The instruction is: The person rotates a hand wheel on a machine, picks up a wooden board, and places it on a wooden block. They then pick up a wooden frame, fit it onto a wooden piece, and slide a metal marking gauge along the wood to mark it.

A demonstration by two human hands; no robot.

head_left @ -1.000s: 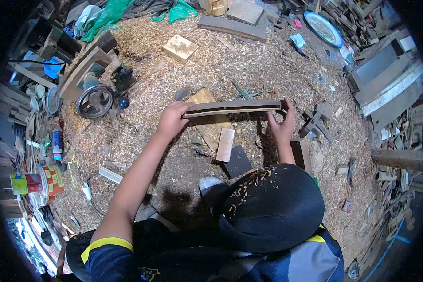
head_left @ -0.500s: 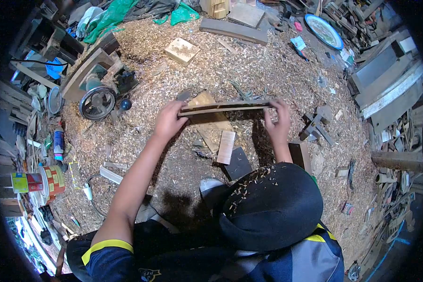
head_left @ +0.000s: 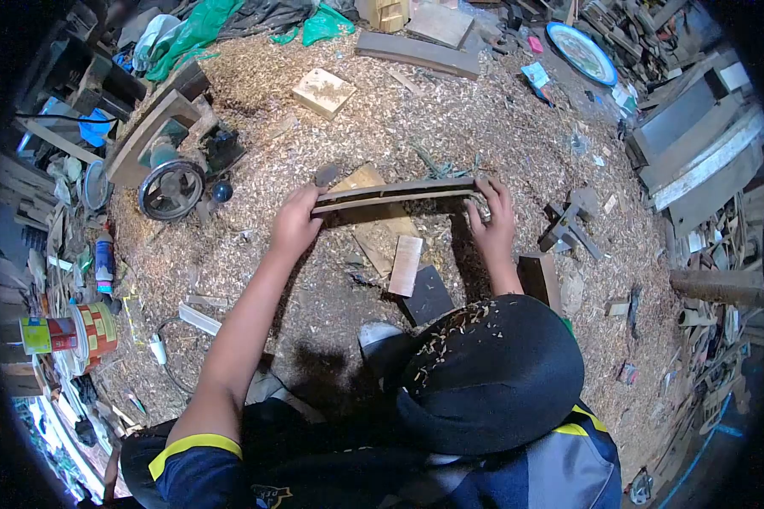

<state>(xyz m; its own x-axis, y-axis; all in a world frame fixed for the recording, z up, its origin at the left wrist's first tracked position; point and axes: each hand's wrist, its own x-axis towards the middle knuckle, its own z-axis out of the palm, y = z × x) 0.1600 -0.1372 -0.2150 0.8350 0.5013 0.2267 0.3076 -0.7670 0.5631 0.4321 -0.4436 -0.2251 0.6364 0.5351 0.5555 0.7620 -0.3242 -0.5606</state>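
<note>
A long narrow wooden piece (head_left: 395,194) with a dark groove along it is held crosswise above the ground. My left hand (head_left: 296,224) has its fingers closed on the left end. At the right end, my right hand (head_left: 494,219) grips the piece between thumb and fingers. Beneath it lies a tan board (head_left: 385,231), partly hidden by the piece. Nearer to me, a small light wood block (head_left: 406,265) rests against a dark flat plate (head_left: 429,297).
Wood shavings cover the ground. A machine with a handwheel (head_left: 171,190) stands left; a pale block (head_left: 323,93) lies ahead. A metal clamp-like tool (head_left: 571,227) and a brown block (head_left: 540,282) are at the right. A round tray (head_left: 581,53) lies far right.
The wooden piece and both hands have shifted slightly left. The piece is tilted a little differently, showing more of its dark groove.
</note>
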